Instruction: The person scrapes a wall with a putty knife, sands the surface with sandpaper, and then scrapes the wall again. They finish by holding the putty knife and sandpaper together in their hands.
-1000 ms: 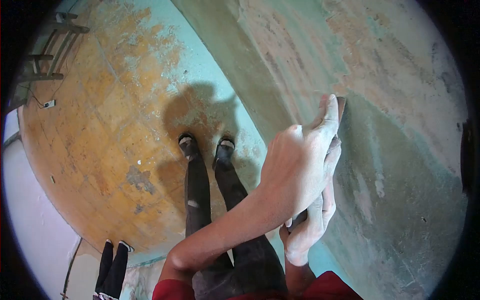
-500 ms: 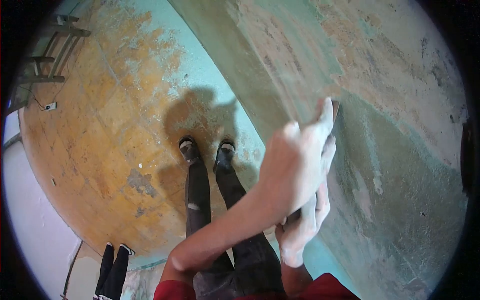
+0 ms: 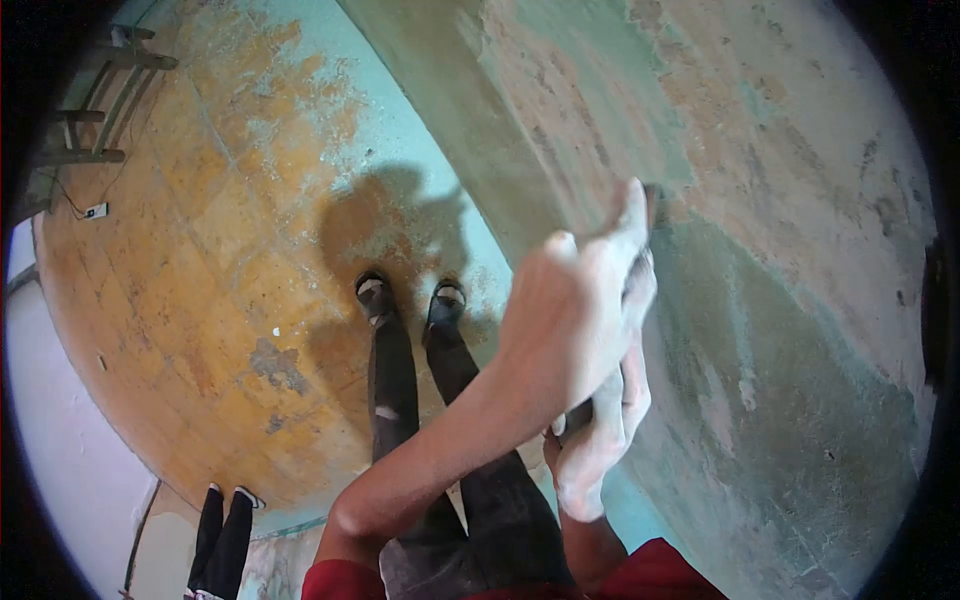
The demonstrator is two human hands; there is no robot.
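My left hand (image 3: 575,305) reaches up and across to the wall. Its fingers close round the upper end of a long dark tool, with the index finger stretched along it. Only the brownish tip of the dark tool (image 3: 652,205) and a bit of its lower end show; its kind is hidden by my hands. Below, my right hand (image 3: 603,435) is wrapped round the lower part of the same tool. Pale dust covers both hands. The tip is at the wall (image 3: 740,300), where patchy green, pink and grey layers show.
My feet stand on a worn yellow floor (image 3: 200,330) beside the wall's base. A wooden bench-like frame (image 3: 110,90) and a white power socket on a cord (image 3: 96,211) lie at upper left. Another person's legs (image 3: 220,545) are at lower left.
Both hands and the tool have shifted slightly left and up along the wall. Their grip looks the same.
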